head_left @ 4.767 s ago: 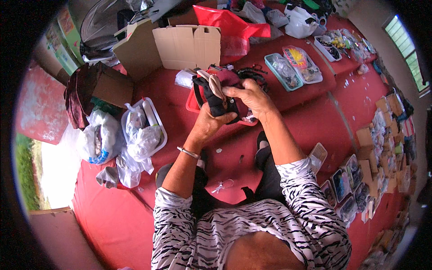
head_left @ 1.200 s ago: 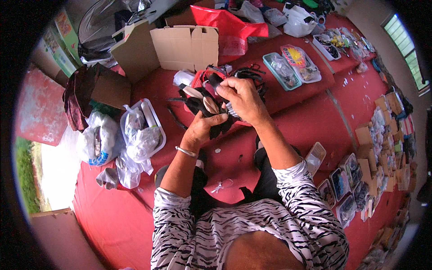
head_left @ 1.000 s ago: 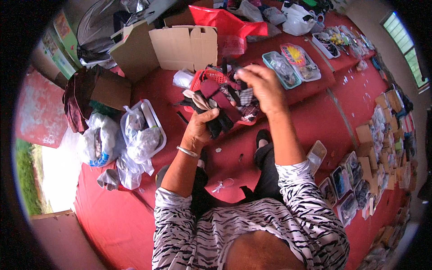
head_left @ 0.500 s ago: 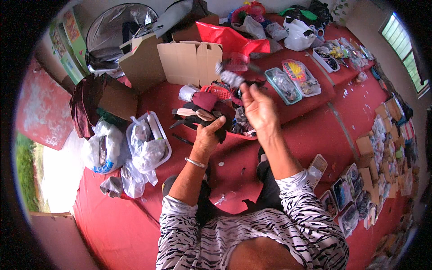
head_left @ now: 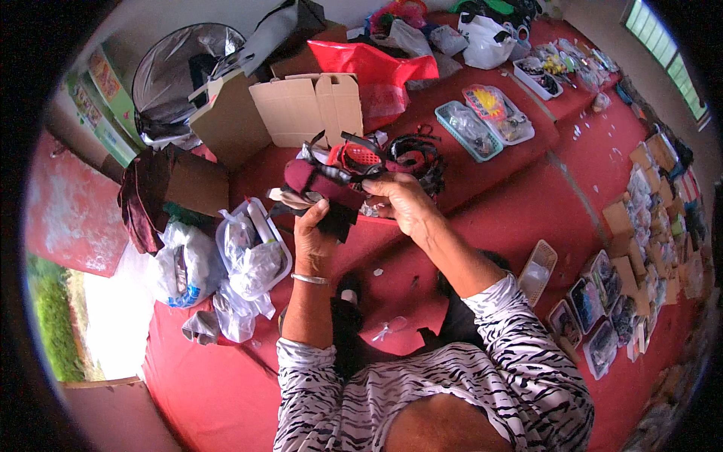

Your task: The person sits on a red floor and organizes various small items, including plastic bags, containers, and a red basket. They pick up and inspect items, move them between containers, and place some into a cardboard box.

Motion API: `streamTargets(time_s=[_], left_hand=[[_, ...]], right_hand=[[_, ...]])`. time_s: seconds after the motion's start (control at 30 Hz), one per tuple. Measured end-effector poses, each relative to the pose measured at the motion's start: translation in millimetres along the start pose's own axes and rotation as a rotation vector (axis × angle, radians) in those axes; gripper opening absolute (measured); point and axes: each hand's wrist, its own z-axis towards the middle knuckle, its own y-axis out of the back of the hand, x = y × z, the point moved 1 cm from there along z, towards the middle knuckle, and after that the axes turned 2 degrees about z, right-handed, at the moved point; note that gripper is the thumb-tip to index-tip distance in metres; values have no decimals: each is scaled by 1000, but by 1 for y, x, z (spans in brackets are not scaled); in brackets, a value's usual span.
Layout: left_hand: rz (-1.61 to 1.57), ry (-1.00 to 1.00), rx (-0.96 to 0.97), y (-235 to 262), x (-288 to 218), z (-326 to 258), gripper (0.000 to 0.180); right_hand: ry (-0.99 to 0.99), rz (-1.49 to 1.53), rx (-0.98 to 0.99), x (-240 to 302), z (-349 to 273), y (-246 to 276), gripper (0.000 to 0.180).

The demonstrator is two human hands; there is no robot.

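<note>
My left hand (head_left: 312, 242) is closed round a bunch of fabric headbands (head_left: 310, 178) in maroon, black and beige. My right hand (head_left: 403, 202) reaches in from the right with thumb and fingers pinched on a dark headband (head_left: 348, 175), which lies against the top of the bunch. Just behind the hands is a red plastic basket (head_left: 363, 155), partly hidden by the bunch. More dark, curved headbands (head_left: 425, 160) are heaped to its right, beyond my right hand.
Flattened cardboard (head_left: 309, 109) stands behind the basket, beside a red plastic bag (head_left: 376, 71). A white tray (head_left: 285, 260) of clear bags sits at left. Farther right are a teal basket (head_left: 493, 153) and several small packs (head_left: 602, 354) on the red cloth.
My right hand, which was raised and open-fingered beside a blurred grey-white piece, has come down and left to the bunch. That piece is gone from there; a dark headband is now pinched.
</note>
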Motion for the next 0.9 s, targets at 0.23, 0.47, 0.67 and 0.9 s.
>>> streamTargets(time_s=[0.23,0.47,0.67,0.9], left_hand=[[156,-77,-7,-8,-7,-5,51],[209,104,-16,-1,27,1,38],[-106,214,-27,23,29,-4,43],[50,313,-148,6,25,-1,42]], right_hand=[[976,-936,-317,37,-31,-1,28],[930,-588,-203,-35,-4,-23,47],[980,-644,-191,-35,-6,-28,39],[891,-622,-95,-37,0,-28,39]])
